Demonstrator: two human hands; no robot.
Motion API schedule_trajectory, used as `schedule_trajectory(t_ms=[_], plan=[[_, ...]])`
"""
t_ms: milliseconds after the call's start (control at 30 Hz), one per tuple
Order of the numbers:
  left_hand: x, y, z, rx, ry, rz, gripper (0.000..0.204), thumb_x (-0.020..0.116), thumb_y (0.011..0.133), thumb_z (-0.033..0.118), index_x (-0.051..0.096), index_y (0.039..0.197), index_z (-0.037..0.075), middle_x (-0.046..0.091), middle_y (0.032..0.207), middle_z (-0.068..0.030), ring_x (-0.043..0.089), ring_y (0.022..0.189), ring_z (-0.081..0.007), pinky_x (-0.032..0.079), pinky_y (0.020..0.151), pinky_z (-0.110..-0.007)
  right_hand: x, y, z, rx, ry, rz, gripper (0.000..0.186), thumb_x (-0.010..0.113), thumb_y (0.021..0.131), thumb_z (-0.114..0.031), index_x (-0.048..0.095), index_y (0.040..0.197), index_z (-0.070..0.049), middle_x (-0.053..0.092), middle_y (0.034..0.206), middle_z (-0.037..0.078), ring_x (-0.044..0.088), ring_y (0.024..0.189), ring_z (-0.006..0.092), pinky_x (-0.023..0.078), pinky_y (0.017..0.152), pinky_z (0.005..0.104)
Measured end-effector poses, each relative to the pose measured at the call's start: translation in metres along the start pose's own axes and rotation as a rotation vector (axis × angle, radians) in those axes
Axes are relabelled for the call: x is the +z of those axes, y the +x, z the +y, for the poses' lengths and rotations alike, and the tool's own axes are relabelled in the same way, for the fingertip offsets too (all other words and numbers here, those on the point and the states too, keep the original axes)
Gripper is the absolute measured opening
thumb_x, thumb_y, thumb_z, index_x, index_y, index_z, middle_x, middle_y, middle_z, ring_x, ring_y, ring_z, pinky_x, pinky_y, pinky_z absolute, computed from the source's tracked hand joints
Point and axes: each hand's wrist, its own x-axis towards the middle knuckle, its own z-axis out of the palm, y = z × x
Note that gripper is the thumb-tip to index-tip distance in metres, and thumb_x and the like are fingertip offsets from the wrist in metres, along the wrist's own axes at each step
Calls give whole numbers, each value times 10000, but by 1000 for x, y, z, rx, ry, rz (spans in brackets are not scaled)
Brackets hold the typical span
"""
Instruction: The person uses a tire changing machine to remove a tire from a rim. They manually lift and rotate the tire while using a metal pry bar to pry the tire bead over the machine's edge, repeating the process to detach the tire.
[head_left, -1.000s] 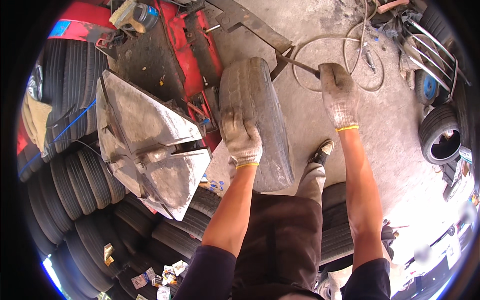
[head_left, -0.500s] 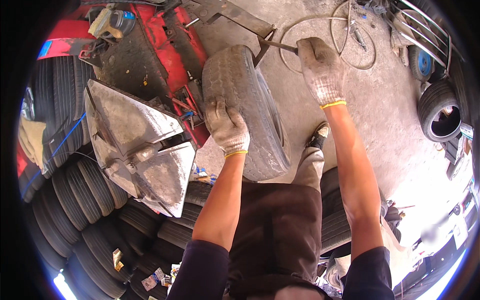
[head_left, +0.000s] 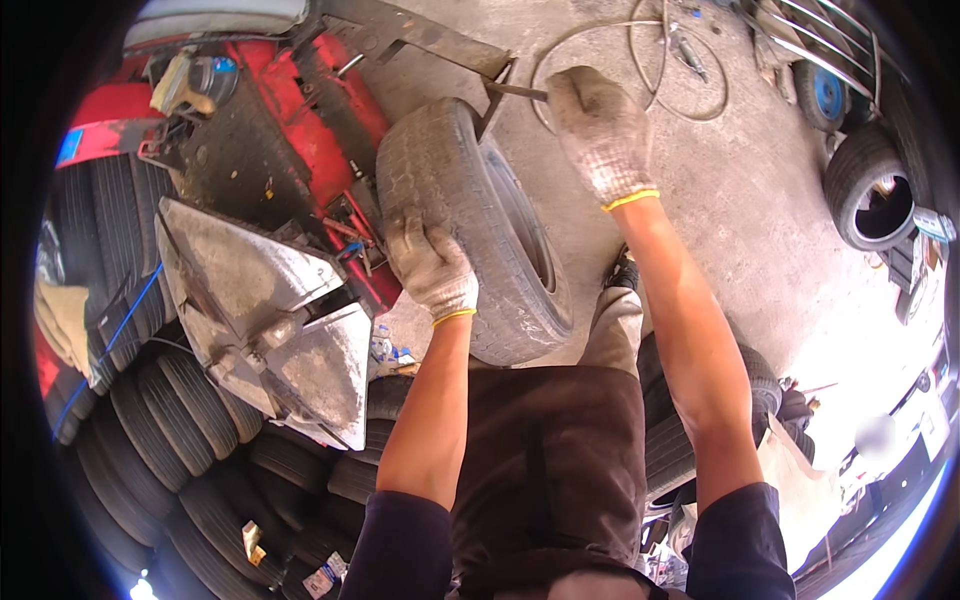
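A worn tyre on its wheel (head_left: 440, 165) stands on edge before me, its rim facing right. My gloved left hand (head_left: 432, 265) grips the near left side of the tread with bent fingers. My gloved right hand (head_left: 600, 130) is closed round a metal bar handle (head_left: 522, 91) beyond the wheel. That handle joins an angled metal blade (head_left: 492, 112) on a long steel arm (head_left: 430, 38), and the blade sits at the far edge of the tyre's sidewall. Where exactly it meets the rubber is hard to see.
A red machine frame (head_left: 325, 110) lies left of the wheel, with a metal turntable plate (head_left: 240, 255) nearer me. Many tyres (head_left: 175, 400) are stacked at lower left. A looped air hose (head_left: 722, 100) lies on the concrete; another tyre (head_left: 845, 205) stands at right.
The whole view has shifted, moving most things slightly left in the picture. Both hands keep their holds, and the wheel appears to lean a little more. The blade remains by the sidewall.
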Motion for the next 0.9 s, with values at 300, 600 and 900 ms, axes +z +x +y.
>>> schedule_trajectory(t_ms=[300, 600, 900], plan=[[0, 1, 6, -7, -9, 0, 474, 449, 962, 215, 647, 1293, -60, 579, 1373, -313, 574, 1236, -487, 446, 1093, -548, 8, 7, 17, -154, -177, -7, 273, 549, 1021, -349, 683, 1070, -116, 726, 1036, 142, 706, 972, 383, 568, 827, 483], [1, 0, 3, -3, -4, 4, 478, 456, 963, 215, 646, 1299, -66, 583, 1368, -322, 574, 1236, -495, 439, 1102, -549, 6, 3, 12, -131, -186, 4, 233, 564, 1009, -320, 692, 1049, -129, 735, 983, 115, 719, 939, 356, 582, 777, 467], [-1, -6, -1, -8, 5, -26, 481, 465, 959, 216, 640, 1317, -53, 581, 1375, -311, 564, 1254, -491, 439, 1099, -556, 11, 4, 20, -252, -103, 138, 287, 563, 1002, -334, 694, 938, -88, 726, 885, 161, 717, 861, 380, 577, 748, 490]])
